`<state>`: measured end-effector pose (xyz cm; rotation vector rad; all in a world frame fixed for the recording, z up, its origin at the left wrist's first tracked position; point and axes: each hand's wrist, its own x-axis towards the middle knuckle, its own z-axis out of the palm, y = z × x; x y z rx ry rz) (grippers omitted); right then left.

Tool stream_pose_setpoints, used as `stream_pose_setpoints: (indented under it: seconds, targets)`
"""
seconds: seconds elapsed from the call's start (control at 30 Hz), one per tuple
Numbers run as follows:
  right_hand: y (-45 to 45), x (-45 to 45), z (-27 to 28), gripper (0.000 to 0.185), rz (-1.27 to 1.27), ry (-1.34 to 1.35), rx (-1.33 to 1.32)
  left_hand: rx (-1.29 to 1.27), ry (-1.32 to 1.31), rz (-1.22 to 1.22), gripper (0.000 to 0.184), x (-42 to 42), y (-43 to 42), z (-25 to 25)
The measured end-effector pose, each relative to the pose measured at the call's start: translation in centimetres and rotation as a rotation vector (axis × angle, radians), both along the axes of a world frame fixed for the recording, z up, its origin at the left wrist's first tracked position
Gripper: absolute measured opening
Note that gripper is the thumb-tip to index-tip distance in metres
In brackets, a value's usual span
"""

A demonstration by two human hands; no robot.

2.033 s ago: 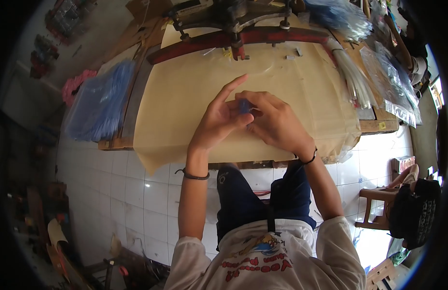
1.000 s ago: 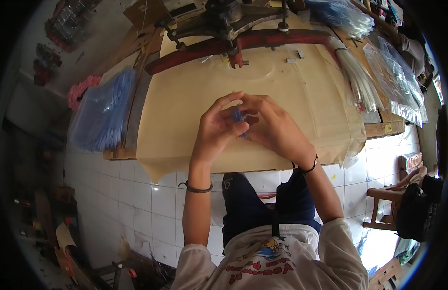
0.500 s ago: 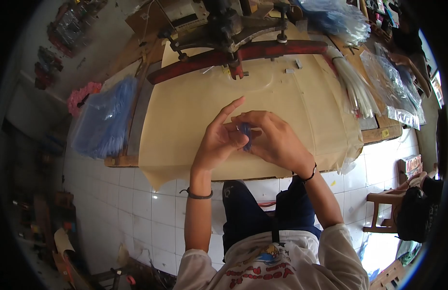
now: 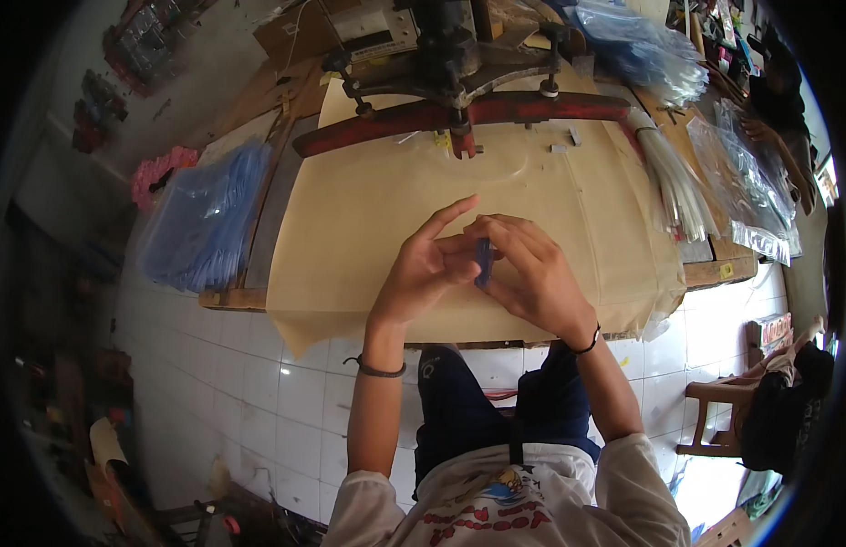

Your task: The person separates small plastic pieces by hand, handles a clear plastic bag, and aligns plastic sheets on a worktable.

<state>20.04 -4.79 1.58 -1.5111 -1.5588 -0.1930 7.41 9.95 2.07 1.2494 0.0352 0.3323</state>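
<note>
We are holding a small blue piece [image 4: 484, 263] between our two hands, above the front part of the worktop [image 4: 233, 299]. The thumb and some fingers of our left hand [image 4: 421, 273] are pinching it from one side, while the index finger is pointing away. The fingers of our right hand [image 4: 543, 281] are gripping it from the other side, although they are partly hiding it. Its exact form we are not managing to tell. We are judging it to be light, rather smooth and perhaps a little slippery, so the two long edges are seeming the best place for a fingertip hold, without hard squeezing.

Below, a tan sheet [image 4: 350, 246] is covering the worktop, hanging over its front edge. A red bar [image 4: 377, 130] is crossing behind, blue plastic sheets [image 4: 204, 223] are lying at left, and clear strips [image 4: 675, 180] at right. White tiles [image 4: 249, 397] are covering the floor.
</note>
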Motion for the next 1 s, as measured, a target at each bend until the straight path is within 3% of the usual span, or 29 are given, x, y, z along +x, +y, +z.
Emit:
stream_pose_setpoints:
  seconds: [0.2, 0.63, 0.7, 0.83, 1.0]
  targets:
    - [0.1, 0.3, 0.0, 0.066, 0.045, -0.033, -0.003, 0.122, -0.038, -0.065, 0.082, -0.1, 1.1, -1.3]
    - [0.3, 0.5, 0.4, 0.068, 0.122, -0.056, -0.029, 0.046, -0.025, -0.053, 0.088, -0.1, 1.1, -1.0]
    - [0.2, -0.1, 0.3, 0.066, 0.055, 0.065, -0.027, -0.01, -0.014, -0.038, 0.087, -0.1, 0.6, -0.3]
    - [0.4, -0.3, 0.4, 0.061, -0.011, 0.143, 0.161, 0.022, -0.108, 0.077, 0.073, 0.0, 0.1, -0.3]
    - [-0.1, -0.2, 0.2, 0.046, -0.065, 0.113, 0.018, 0.056, -0.118, 0.147, 0.048, 0.1, 0.5, -1.5]
